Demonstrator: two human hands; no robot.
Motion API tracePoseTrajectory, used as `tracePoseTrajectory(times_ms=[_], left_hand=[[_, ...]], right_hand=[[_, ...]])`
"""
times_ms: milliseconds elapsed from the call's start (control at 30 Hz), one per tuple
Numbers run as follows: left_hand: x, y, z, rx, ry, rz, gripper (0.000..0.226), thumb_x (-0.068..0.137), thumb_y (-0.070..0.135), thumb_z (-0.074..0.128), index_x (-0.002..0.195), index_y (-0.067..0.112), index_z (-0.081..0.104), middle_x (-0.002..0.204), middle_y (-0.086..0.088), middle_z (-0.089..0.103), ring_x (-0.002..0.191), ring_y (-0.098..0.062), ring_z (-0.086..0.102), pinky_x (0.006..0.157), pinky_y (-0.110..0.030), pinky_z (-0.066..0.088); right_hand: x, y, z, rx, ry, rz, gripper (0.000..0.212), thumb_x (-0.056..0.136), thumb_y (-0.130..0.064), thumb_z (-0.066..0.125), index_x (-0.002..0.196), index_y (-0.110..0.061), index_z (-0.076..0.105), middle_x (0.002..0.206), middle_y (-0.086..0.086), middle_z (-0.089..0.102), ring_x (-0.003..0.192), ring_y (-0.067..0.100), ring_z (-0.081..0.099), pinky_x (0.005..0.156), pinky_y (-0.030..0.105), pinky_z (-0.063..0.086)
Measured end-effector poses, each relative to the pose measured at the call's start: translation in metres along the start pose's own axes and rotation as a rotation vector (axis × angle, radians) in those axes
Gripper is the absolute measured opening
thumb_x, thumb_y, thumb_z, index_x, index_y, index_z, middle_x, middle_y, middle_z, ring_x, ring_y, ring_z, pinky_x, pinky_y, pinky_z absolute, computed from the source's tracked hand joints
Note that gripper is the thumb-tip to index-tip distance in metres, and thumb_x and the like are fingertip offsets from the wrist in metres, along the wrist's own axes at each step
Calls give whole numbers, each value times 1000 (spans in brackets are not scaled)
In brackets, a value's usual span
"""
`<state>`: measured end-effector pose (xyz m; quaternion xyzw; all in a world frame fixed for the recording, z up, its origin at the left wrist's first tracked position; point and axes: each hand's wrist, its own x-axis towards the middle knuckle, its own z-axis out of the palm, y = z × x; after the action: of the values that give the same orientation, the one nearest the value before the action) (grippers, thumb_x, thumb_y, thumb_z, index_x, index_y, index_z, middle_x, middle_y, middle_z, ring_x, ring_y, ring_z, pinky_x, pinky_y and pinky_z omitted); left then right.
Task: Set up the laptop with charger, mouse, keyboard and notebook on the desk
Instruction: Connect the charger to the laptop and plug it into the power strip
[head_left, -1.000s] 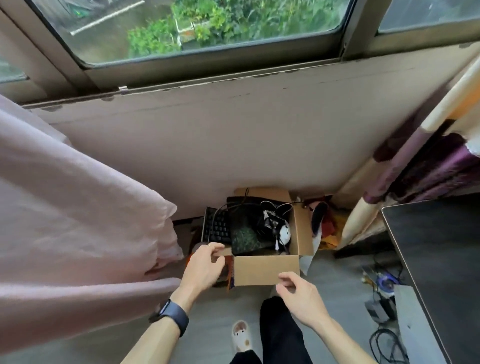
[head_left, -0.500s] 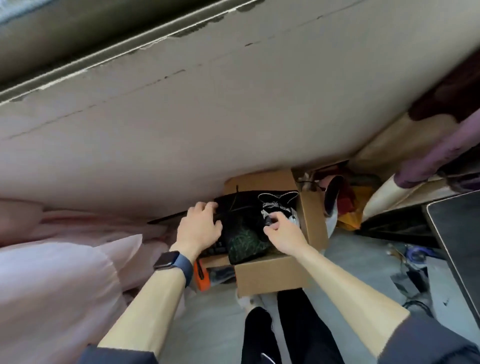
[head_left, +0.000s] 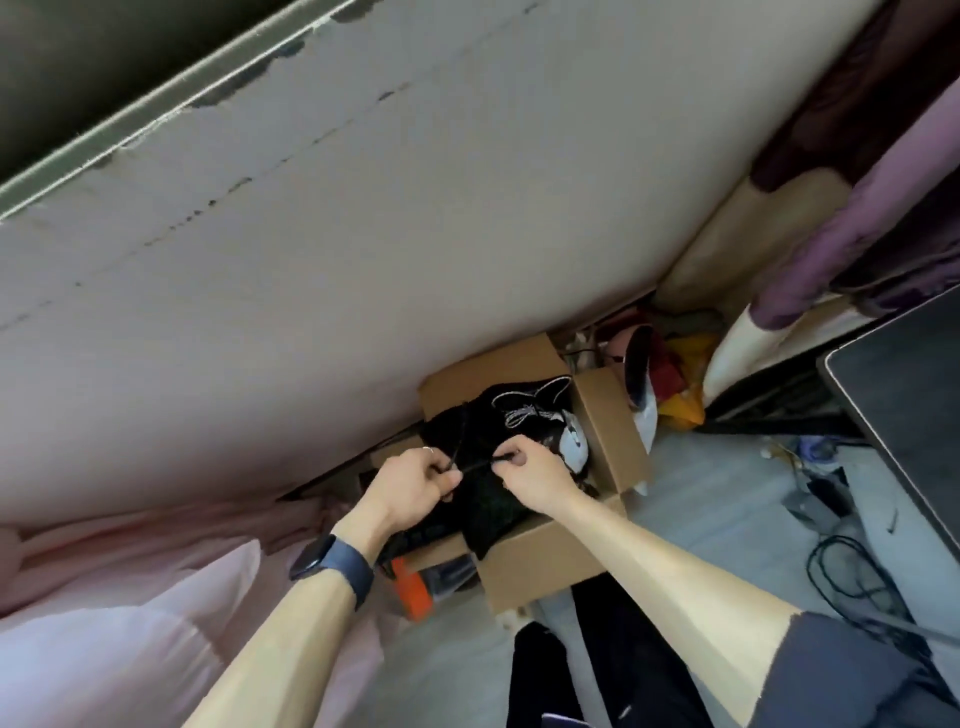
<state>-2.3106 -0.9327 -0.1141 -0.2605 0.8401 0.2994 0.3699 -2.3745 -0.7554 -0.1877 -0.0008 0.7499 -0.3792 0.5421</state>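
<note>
Over the box (head_left: 545, 564), the left hand (head_left: 410, 483) and right hand (head_left: 531, 475), close together, each pinch a black cable (head_left: 475, 465).

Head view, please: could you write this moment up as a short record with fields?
Place: cardboard box on the floor by the wall
Left hand: pinches a black cable over the box
Right hand: pinches the same cable
Also in box: white mouse, dark items
Desk: dark top, at right edge

Pink fabric (head_left: 104, 623), purple curtain (head_left: 852, 234), orange object (head_left: 413, 592), floor cables (head_left: 841, 571)
</note>
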Motion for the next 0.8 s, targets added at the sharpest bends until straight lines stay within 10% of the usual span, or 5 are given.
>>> tracePoseTrajectory(times_ms=[233,533,800], left_hand=[[-76,23,-19,-64,58,171,16,96,38,58,87,27,65,78,16,69,79,-7,64,69,-20,42],[-113,34,-27,-3,325,277,22,100,37,50,105,20,63,102,-2,72,98,-27,64,81,-36,47],[-82,22,-26,-222,483,277,13,98,38,55,100,25,58,82,12,64,72,-18,66,73,-33,49]], right_hand=[[-107,-19,3,960,268,136,19,97,-17,63,114,-11,67,111,5,66,93,21,73,71,27,57],[-165,-37,-7,949,290,-71,40,98,-12,61,134,-26,56,118,0,64,98,22,71,81,30,56],[-108,106,55,550,328,514,108,88,-58,66,160,-12,-1,168,6,7,152,30,17,119,44,22]])
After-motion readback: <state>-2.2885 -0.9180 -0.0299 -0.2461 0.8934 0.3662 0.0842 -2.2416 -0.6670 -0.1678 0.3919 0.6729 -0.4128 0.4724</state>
